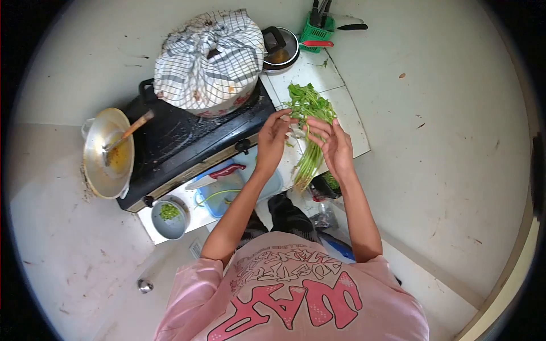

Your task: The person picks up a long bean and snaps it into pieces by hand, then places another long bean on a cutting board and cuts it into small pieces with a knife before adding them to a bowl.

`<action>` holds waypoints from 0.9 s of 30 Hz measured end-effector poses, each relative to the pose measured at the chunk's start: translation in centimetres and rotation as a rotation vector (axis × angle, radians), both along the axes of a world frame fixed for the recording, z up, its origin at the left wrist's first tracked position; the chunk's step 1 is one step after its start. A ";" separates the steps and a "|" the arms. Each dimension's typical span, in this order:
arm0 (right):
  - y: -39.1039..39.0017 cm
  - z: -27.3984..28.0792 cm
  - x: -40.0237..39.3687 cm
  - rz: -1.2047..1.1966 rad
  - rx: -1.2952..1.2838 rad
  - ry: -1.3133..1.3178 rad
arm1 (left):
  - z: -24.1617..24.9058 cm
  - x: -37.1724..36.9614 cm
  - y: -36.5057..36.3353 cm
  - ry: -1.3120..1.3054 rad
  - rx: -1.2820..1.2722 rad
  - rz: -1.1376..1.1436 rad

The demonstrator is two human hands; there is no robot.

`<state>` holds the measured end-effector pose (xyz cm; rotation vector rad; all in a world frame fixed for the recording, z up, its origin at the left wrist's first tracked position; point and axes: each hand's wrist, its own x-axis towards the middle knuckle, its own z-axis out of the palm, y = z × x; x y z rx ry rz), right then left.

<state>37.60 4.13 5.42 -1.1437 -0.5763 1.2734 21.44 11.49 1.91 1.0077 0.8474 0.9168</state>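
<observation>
A bunch of leafy greens (310, 162) with long thin stems lies on the white tiled counter, leaves toward the wall. My left hand (274, 139) is at the left edge of the leaves, its fingers curled together; what is between them is too small to make out. Over the bunch, my right hand (334, 146) has its fingers bent and apart, with the fingertips near the leaves. Below my left forearm, a knife (219, 175) with a dark red handle rests on a blue cutting board (273, 181), beside a loose green stem (215, 195).
A black stove (170, 142) carries a large pot covered by a checked cloth (207, 62) and a wok (108, 153) with a wooden-handled spatula. Chopped greens sit in a grey bowl (170, 226). A lidded pan (281, 51) and a green utensil basket (316, 35) stand by the wall.
</observation>
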 end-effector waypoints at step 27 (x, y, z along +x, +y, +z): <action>-4.4 6.4 -13.7 0.280 0.181 -0.503 | 7.5 -19.3 -6.3 0.111 0.134 -0.416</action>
